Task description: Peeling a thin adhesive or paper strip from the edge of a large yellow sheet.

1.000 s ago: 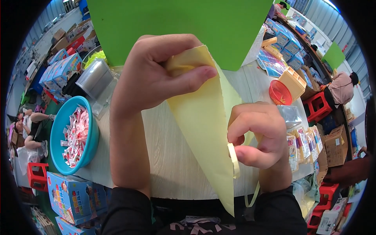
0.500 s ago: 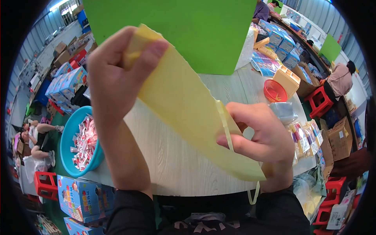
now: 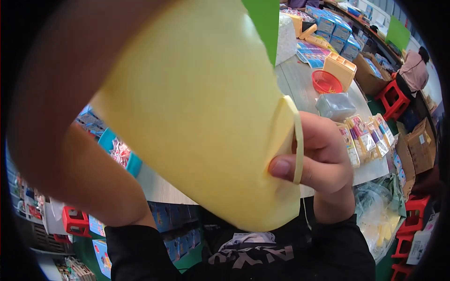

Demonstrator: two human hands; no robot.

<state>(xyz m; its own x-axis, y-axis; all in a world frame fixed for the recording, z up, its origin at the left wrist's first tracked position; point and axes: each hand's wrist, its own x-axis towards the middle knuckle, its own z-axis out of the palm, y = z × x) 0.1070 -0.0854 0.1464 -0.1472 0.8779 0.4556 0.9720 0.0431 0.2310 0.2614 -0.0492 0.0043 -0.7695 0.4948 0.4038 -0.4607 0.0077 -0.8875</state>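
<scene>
A broad, flexible yellow sheet (image 3: 197,107) stretches across the middle, its upper end raised close to the camera. A narrow band (image 3: 298,140) of the same yellow stands off its right edge and loops over my right thumb. My right hand (image 3: 323,154) pinches the sheet's lower right edge between thumb and fingers, puckering it there. At the upper left my left hand (image 3: 112,33) is large and blurred beside the raised end, its fingertips out of sight; the sheet hangs taut from it. A thin pale strand dangles below my right hand.
On the table's right stand a red basket (image 3: 326,82), a cream plastic case (image 3: 340,69), a grey wrapped block (image 3: 335,107) and several clear-bagged packs (image 3: 363,136). A teal basin (image 3: 133,165) of small packets shows at left. A green board (image 3: 266,23) rises behind. Someone (image 3: 415,70) sits far right.
My left hand has come up and toward the camera, raising the sheet's upper end with it. My right hand keeps its pinch on the edge. The view has shifted as well.
</scene>
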